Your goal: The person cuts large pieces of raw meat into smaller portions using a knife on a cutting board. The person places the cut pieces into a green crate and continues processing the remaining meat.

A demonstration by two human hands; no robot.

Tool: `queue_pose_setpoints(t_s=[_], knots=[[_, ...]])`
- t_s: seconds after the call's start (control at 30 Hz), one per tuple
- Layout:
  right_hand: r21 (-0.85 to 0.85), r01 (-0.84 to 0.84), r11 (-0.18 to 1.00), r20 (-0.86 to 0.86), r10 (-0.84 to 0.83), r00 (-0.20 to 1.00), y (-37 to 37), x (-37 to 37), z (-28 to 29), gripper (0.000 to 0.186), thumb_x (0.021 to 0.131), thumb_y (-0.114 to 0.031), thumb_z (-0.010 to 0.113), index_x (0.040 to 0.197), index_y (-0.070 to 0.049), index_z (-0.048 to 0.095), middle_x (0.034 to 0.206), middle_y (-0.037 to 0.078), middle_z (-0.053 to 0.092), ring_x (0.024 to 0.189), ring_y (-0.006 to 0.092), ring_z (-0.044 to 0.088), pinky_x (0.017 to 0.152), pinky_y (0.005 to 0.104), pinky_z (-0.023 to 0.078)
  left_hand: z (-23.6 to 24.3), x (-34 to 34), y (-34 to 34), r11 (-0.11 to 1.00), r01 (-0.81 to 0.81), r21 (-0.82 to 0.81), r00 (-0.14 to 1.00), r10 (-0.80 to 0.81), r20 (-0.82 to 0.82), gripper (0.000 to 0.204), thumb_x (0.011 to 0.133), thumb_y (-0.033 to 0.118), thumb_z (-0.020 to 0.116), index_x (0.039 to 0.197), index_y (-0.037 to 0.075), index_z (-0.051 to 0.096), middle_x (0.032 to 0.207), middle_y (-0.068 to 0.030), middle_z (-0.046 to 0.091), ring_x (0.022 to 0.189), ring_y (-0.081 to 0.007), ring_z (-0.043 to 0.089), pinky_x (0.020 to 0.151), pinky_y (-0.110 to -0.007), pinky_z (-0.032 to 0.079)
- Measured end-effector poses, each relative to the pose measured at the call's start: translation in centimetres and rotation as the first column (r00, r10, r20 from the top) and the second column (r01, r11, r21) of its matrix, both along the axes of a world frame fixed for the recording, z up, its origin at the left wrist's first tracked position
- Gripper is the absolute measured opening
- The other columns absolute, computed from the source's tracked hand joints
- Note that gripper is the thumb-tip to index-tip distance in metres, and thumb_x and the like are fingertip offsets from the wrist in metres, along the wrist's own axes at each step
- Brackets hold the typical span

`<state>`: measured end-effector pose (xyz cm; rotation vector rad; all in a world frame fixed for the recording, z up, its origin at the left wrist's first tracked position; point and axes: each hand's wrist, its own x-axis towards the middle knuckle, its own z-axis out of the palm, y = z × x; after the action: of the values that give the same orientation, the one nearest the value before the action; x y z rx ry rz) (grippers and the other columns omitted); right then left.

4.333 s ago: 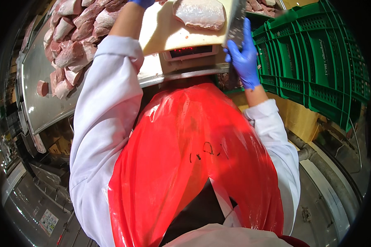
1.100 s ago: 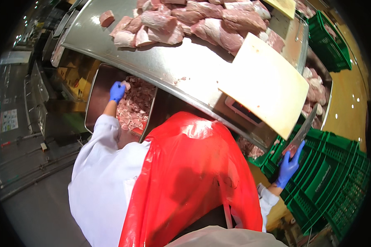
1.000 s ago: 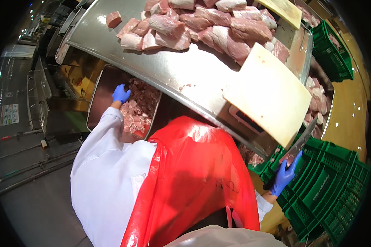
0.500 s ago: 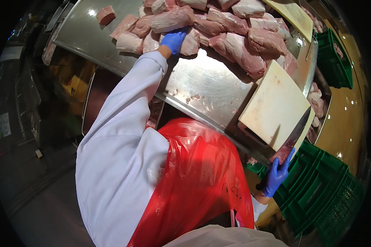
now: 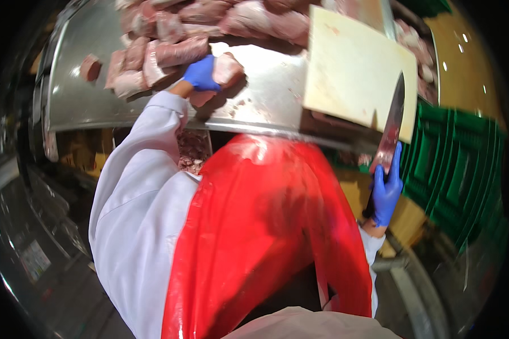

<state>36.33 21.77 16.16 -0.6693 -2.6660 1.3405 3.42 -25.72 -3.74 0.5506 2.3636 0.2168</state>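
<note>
My left hand (image 5: 202, 74), in a blue glove, is closed around a chunk of raw pinkish meat (image 5: 228, 69) just in front of the pile of meat pieces (image 5: 181, 52). At the right, my blue-gloved right hand (image 5: 386, 195) grips a long knife (image 5: 393, 116) by its dark handle. Its blade points away from me, over the right side of a white cutting board (image 5: 348, 62). Several meat pieces lie beyond the board's left edge.
The steel table (image 5: 271, 104) has a raised near rim. One small meat chunk (image 5: 90, 68) lies apart at the left. Green crates (image 5: 452, 164) stand at the right. Meat scraps (image 5: 193, 150) sit below the table's near edge, and more meat (image 5: 415, 48) lies beyond the board.
My left hand has drawn a meat chunk out of the pile toward me. The knife blade now points more steeply away from me. The whole view has turned and shifted.
</note>
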Motion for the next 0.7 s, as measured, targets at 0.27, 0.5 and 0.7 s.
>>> queue_pose_setpoints(t_s=[0.27,0.5,0.7], knots=[[-0.076,0.302,0.95,-0.072,-0.307,0.949,5.7,7.1,-2.8,0.069,0.097,-0.001,0.057,0.159,-0.019,0.035,0.079,0.0,0.061,0.058,0.0057,0.047,0.052,0.0237,0.042,4.0,1.3,2.3,0.583,-0.225,0.781,0.962,0.261,0.082,0.098,0.062,0.029,0.081,0.147,0.001,0.043,0.142,-0.0128,0.054,0.133,-0.0251,0.051,0.114,-0.039,0.038],[-0.246,0.274,0.93,-0.158,-0.317,0.935,10.6,7.4,-4.6,0.073,0.097,-0.002,0.058,0.162,-0.016,0.028,0.093,0.003,0.064,0.067,0.006,0.052,0.053,0.0216,0.043,20.3,5.7,29.8,0.715,0.503,0.486,0.769,-0.114,-0.629,0.051,0.074,0.033,0.076,0.109,-0.002,0.062,0.093,-0.0233,0.069,0.085,-0.0377,0.069,0.078,-0.043,0.056],[-0.307,0.141,0.941,-0.181,-0.204,0.962,14.1,6.0,-6.0,0.066,0.097,-0.003,0.06,0.158,-0.012,0.035,0.093,0.003,0.065,0.067,0.0065,0.053,0.053,0.023,0.045,9.8,8.5,37.3,0.793,0.531,0.298,0.641,-0.147,-0.753,0.097,0.065,0.048,0.08,0.14,-0.001,0.042,0.137,-0.0355,0.049,0.13,-0.0492,0.047,0.11,-0.055,0.039]])
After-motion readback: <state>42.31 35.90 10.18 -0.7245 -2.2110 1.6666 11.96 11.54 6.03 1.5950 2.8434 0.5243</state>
